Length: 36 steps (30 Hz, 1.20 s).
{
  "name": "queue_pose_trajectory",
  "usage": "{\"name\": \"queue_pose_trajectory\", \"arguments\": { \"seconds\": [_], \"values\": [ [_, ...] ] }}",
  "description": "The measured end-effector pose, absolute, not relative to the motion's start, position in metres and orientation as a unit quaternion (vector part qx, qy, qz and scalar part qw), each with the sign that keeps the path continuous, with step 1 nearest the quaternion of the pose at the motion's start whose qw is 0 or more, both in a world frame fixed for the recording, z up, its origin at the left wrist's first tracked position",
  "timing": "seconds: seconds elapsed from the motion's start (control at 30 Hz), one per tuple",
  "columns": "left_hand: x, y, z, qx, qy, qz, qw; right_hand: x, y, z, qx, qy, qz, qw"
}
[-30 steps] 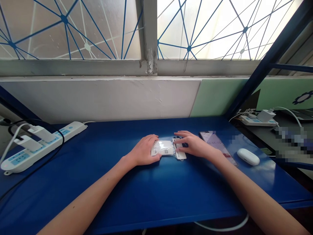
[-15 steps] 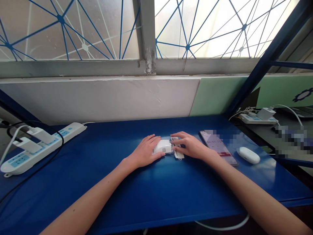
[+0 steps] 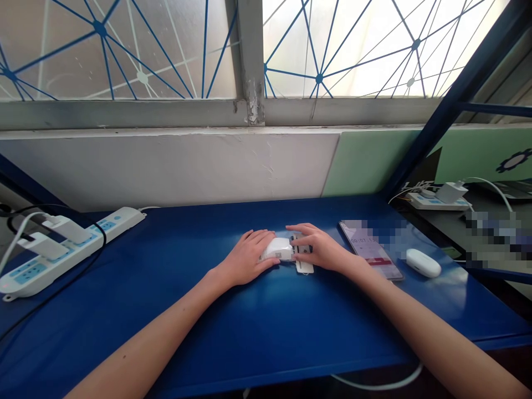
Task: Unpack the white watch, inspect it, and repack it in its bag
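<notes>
A small white boxy item [image 3: 283, 249] with a printed label lies on the blue desk, in what looks like clear wrapping. My left hand [image 3: 245, 257] is closed around its left end, fingers over the top and thumb along the near side. At the item's right end is my right hand [image 3: 318, 246], its fingers apart and partly stretched out, the tips close to the wrapping's edge. Whether those tips touch it is too small to tell. Beneath the right fingers lies a flat white card-like piece [image 3: 305, 267] with dark marks, partly covered.
A phone [image 3: 376, 252] showing a timer lies right of my right hand, beside a white rounded case [image 3: 423, 263]. On the left a white power strip [image 3: 120, 219] carries chargers and a black cable [image 3: 89, 266]. The blue desk [image 3: 257, 343] ends at a near edge.
My right hand's fingers have spread slightly, with the upper fingertips a little farther left. The card-like piece beneath has shifted slightly toward me. My left hand stays on the white item.
</notes>
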<state>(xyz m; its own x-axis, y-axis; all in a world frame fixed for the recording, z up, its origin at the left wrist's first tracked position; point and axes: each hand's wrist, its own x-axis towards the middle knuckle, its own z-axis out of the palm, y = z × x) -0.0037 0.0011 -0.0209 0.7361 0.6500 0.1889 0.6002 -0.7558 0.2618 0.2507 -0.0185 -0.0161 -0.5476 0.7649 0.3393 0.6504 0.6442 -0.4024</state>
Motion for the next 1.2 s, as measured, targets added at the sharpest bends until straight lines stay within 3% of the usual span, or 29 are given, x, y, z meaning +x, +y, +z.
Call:
{"name": "queue_pose_trajectory", "arguments": {
  "seconds": [0.73,1.2],
  "values": [
    [0.001,-0.001,-0.014,0.92,0.353,0.131,0.107,0.256,-0.017,-0.009,-0.376,-0.9,0.02,0.22],
    [0.001,-0.001,-0.013,0.92,0.351,0.13,0.113,0.284,-0.018,0.013,-0.438,-0.876,0.118,0.162]
  ]
}}
